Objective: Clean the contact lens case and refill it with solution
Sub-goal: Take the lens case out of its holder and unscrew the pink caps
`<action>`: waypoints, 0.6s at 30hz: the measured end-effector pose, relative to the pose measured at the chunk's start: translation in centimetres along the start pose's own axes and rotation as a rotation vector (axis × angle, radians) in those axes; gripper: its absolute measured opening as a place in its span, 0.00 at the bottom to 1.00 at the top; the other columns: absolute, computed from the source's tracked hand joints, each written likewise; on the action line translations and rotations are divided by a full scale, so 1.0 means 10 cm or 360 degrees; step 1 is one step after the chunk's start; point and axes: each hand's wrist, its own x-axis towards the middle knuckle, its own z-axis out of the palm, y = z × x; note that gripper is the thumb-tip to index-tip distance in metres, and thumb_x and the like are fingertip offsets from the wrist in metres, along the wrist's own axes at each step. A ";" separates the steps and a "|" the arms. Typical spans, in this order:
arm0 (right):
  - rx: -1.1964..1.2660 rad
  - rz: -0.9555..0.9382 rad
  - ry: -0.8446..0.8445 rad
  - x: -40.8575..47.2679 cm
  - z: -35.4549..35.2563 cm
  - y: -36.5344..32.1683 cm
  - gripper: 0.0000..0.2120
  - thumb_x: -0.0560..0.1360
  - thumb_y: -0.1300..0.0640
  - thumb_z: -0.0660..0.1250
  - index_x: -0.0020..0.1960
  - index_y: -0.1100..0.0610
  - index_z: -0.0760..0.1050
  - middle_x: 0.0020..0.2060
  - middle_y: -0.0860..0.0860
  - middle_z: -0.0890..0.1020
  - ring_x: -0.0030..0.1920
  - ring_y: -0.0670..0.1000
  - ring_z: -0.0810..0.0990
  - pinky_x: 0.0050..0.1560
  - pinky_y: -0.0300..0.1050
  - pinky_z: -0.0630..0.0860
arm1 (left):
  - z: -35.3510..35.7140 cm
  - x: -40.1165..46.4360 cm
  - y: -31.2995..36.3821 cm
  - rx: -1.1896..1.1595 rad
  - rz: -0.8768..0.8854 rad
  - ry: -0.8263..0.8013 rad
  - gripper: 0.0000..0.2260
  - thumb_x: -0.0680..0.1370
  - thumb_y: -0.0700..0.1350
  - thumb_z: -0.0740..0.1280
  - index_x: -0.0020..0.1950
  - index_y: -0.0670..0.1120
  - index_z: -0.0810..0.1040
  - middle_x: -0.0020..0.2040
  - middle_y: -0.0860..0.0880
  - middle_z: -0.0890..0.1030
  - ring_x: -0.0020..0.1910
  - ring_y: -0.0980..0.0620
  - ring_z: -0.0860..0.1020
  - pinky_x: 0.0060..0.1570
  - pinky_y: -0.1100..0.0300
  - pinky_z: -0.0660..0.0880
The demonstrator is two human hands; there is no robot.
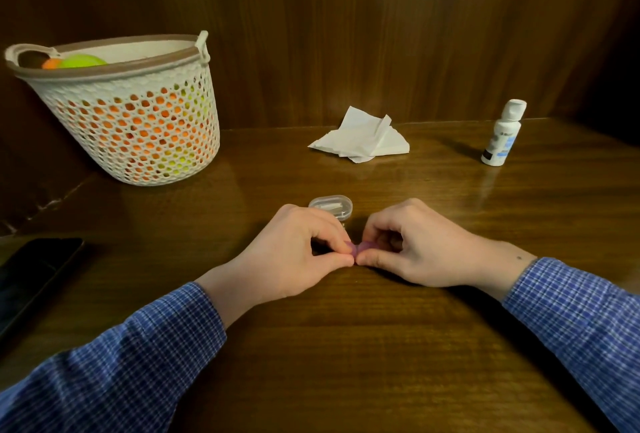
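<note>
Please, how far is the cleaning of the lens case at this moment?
Early stage. Done: nothing that shows; the tissue lies unused and the solution bottle stands capped at the far right of the table. In hand: the left hand and right hand both pinch the small purple lens case, perhaps opening it. Left: wiping it and refilling it. A clear plastic box sits just behind the hands.

A single wide-angle head view looks forward and down, close over the bench point(346, 346). Both forearms enter from the lower corners of the frame, and a wood-panelled wall point(346, 34) fills the upper half.
</note>
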 end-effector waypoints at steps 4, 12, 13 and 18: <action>0.0036 -0.0056 -0.0037 0.01 -0.03 0.01 0.10 0.76 0.45 0.75 0.46 0.52 0.84 0.36 0.45 0.83 0.36 0.45 0.80 0.34 0.34 0.74 | 0.00 0.00 -0.02 -0.0002 0.0036 0.0002 0.04 0.75 0.45 0.77 0.50 0.51 0.89 0.48 0.58 0.86 0.51 0.61 0.83 0.57 0.57 0.81; 0.0089 -0.0052 -0.0102 0.05 -0.04 0.03 0.08 0.76 0.47 0.75 0.46 0.52 0.83 0.37 0.45 0.84 0.38 0.47 0.81 0.35 0.35 0.74 | -0.01 -0.01 -0.01 0.0000 0.0061 -0.0026 0.04 0.76 0.44 0.76 0.50 0.50 0.89 0.49 0.57 0.86 0.51 0.61 0.83 0.55 0.60 0.81; 0.0090 -0.0043 -0.0108 0.05 -0.05 0.03 0.08 0.76 0.47 0.75 0.46 0.51 0.83 0.37 0.45 0.84 0.38 0.47 0.81 0.35 0.34 0.74 | -0.02 0.00 0.00 -0.0001 0.0054 -0.0029 0.04 0.76 0.45 0.76 0.50 0.50 0.89 0.49 0.57 0.86 0.51 0.61 0.83 0.55 0.61 0.81; -0.0008 0.0048 -0.0052 -0.03 -0.02 -0.01 0.12 0.76 0.39 0.68 0.49 0.47 0.82 0.38 0.42 0.82 0.40 0.42 0.80 0.36 0.34 0.75 | 0.01 -0.03 0.02 0.0019 0.0007 0.0010 0.05 0.75 0.46 0.77 0.50 0.51 0.89 0.48 0.59 0.86 0.52 0.63 0.82 0.56 0.64 0.79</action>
